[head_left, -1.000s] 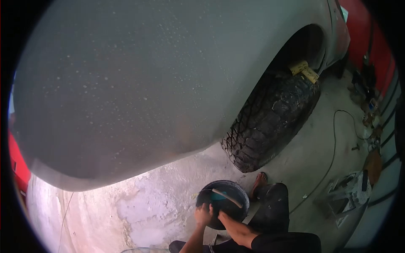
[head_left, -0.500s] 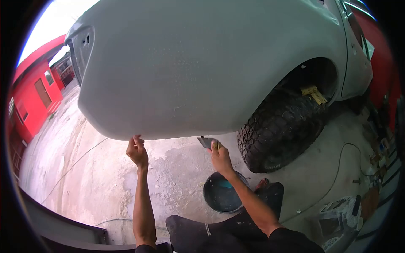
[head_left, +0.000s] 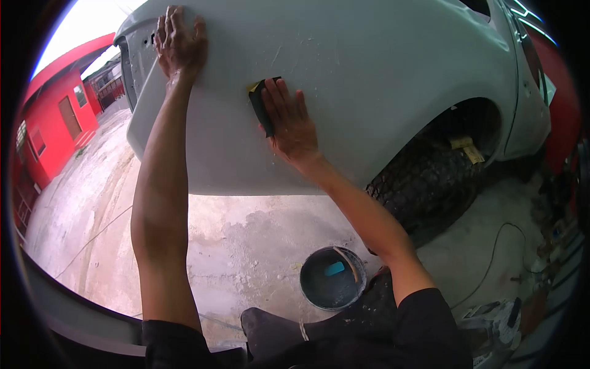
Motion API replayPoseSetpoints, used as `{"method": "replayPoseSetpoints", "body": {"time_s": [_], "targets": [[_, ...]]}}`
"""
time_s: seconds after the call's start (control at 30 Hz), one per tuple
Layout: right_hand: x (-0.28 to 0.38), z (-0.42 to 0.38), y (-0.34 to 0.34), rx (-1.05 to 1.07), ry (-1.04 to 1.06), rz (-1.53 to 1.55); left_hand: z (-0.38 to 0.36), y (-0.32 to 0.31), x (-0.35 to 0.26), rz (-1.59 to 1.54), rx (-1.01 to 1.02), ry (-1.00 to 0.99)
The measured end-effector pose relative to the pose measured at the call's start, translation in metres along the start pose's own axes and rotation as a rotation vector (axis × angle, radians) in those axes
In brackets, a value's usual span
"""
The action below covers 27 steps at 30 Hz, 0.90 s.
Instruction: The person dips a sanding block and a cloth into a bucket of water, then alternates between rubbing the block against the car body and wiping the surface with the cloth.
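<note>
My left hand (head_left: 180,44) lies flat on the upper left of the pale grey car body panel (head_left: 233,160), wet, with its fingers spread. Near the panel's middle, my right hand (head_left: 289,123) presses a folded piece of dark sandpaper (head_left: 260,112) against the surface. A yellowish corner of the sheet shows past the fingertips, and part of it is hidden under the palm. Water drops and thin wet streaks mark the panel above and around this hand.
On the concrete floor below stands a dark bucket (head_left: 313,295) with liquid and a teal block (head_left: 335,268) in it. A knobby tyre (head_left: 424,184) sits in the wheel arch at right. A cable (head_left: 491,258) crosses the floor. Red walls stand on both sides.
Both hands have risen from below the panel's lower edge onto its face. My left hand has opened flat, and my right hand has brought the sandpaper against the panel.
</note>
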State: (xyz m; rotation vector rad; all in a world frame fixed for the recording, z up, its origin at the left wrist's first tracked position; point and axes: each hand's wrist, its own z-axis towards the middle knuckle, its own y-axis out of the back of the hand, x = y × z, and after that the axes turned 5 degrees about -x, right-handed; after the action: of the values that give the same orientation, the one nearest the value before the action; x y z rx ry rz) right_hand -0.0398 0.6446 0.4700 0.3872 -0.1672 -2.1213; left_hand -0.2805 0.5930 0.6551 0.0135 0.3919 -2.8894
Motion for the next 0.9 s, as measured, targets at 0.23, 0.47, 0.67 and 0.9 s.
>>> {"method": "replayPoseSetpoints", "body": {"time_s": [0.23, 0.47, 0.67, 0.9], "targets": [[-0.102, 0.100, -0.003, -0.340, -0.424, -0.707, -0.005, 0.009, 0.001, 0.027, 0.069, 0.033], [-0.121, 0.050, 0.058, -0.172, -0.127, -0.263, 0.003, -0.011, 0.015, -0.071, -0.034, -0.024], [-0.065, -0.003, 0.024, -0.056, -0.238, -0.146, -0.004, -0.002, 0.012, -0.099, 0.039, -0.032], [-0.206, 0.020, 0.085, -0.282, -0.746, -0.378, -0.010, -0.013, 0.027, -0.067, -0.022, -0.085]]}}
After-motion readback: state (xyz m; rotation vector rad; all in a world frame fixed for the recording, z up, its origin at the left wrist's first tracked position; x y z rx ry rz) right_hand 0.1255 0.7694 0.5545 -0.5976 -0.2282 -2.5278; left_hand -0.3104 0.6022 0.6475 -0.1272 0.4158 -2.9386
